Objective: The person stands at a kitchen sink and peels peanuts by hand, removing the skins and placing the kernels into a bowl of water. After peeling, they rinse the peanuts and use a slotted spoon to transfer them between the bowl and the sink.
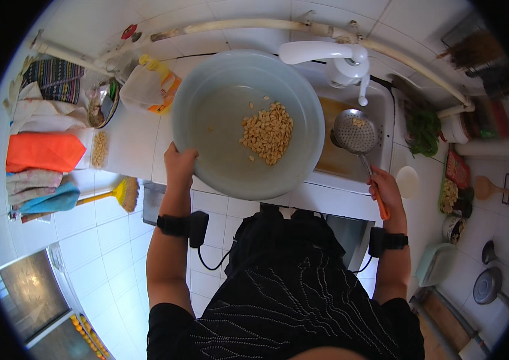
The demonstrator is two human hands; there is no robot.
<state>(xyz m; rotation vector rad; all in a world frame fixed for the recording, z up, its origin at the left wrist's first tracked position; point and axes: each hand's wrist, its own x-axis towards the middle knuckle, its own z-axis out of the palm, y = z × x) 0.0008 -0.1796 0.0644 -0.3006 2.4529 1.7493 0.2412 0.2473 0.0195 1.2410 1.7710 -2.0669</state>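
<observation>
A large grey-blue basin [218, 175] rests on the white tiled counter, its right part overlapping the sink. Pumpkin seeds [268, 132] lie in a heap on the right side of its floor, with a few strays apart. My left hand [180, 165] grips the basin's left rim, thumb over the edge. Over the sink [387, 121], my right hand [386, 186] holds the orange handle of a perforated metal skimmer [357, 139]. A few seeds [358, 122] sit in the skimmer's bowl. Brownish water [326, 157] shows in the sink below.
A white faucet [346, 67] overhangs the sink's back edge. Left of the basin stands a translucent plastic jug [144, 90] beside an orange-labelled bottle [164, 92]. Green leafy vegetables [423, 128] and a white round lid-like disc [406, 182] lie to the right. A broom [126, 194] is at left.
</observation>
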